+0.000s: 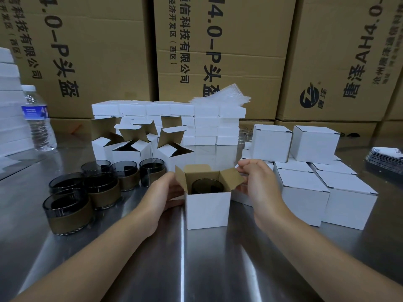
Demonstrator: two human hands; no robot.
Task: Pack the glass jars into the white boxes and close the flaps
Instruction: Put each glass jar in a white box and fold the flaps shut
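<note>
Glass jar (207, 186) sits down inside the white box (207, 209) at the middle of the counter (196, 269), between both hands. The left hand (165, 192) grips the box's left wall, thumb by the raised left flap (180, 177) and other fingers hidden behind, while the right hand (259, 184) pinches the right flap (232, 177) with curled fingers (246, 165). Loose jars (72, 203) crowd the left, closed boxes (305, 188) stand just right, open boxes (135, 147) wait behind toward the far edge; open room lies toward the near edge.
</note>
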